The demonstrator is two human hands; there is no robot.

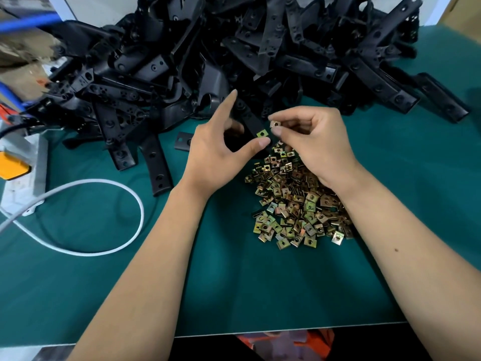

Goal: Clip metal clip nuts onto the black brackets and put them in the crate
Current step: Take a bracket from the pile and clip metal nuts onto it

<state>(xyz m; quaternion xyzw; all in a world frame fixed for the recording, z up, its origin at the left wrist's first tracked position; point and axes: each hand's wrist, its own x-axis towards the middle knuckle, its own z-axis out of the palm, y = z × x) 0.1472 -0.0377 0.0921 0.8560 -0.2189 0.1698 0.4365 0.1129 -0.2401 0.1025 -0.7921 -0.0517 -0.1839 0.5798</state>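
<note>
My left hand (213,155) holds a black bracket (250,121) between thumb and fingers, with the index finger stretched out along it. A yellowish clip nut (262,133) sits on the bracket's near end. My right hand (317,144) pinches a single metal clip nut (273,124) between thumb and forefinger, just right of that bracket end and apart from it. Under my right hand lies a heap of loose clip nuts (294,204) on the green mat. No crate is in view.
A big pile of black brackets (234,48) fills the back of the green table (234,282). A white cable (104,217) loops at the left, beside a white device with an orange part (15,165). The table's front edge runs along the bottom.
</note>
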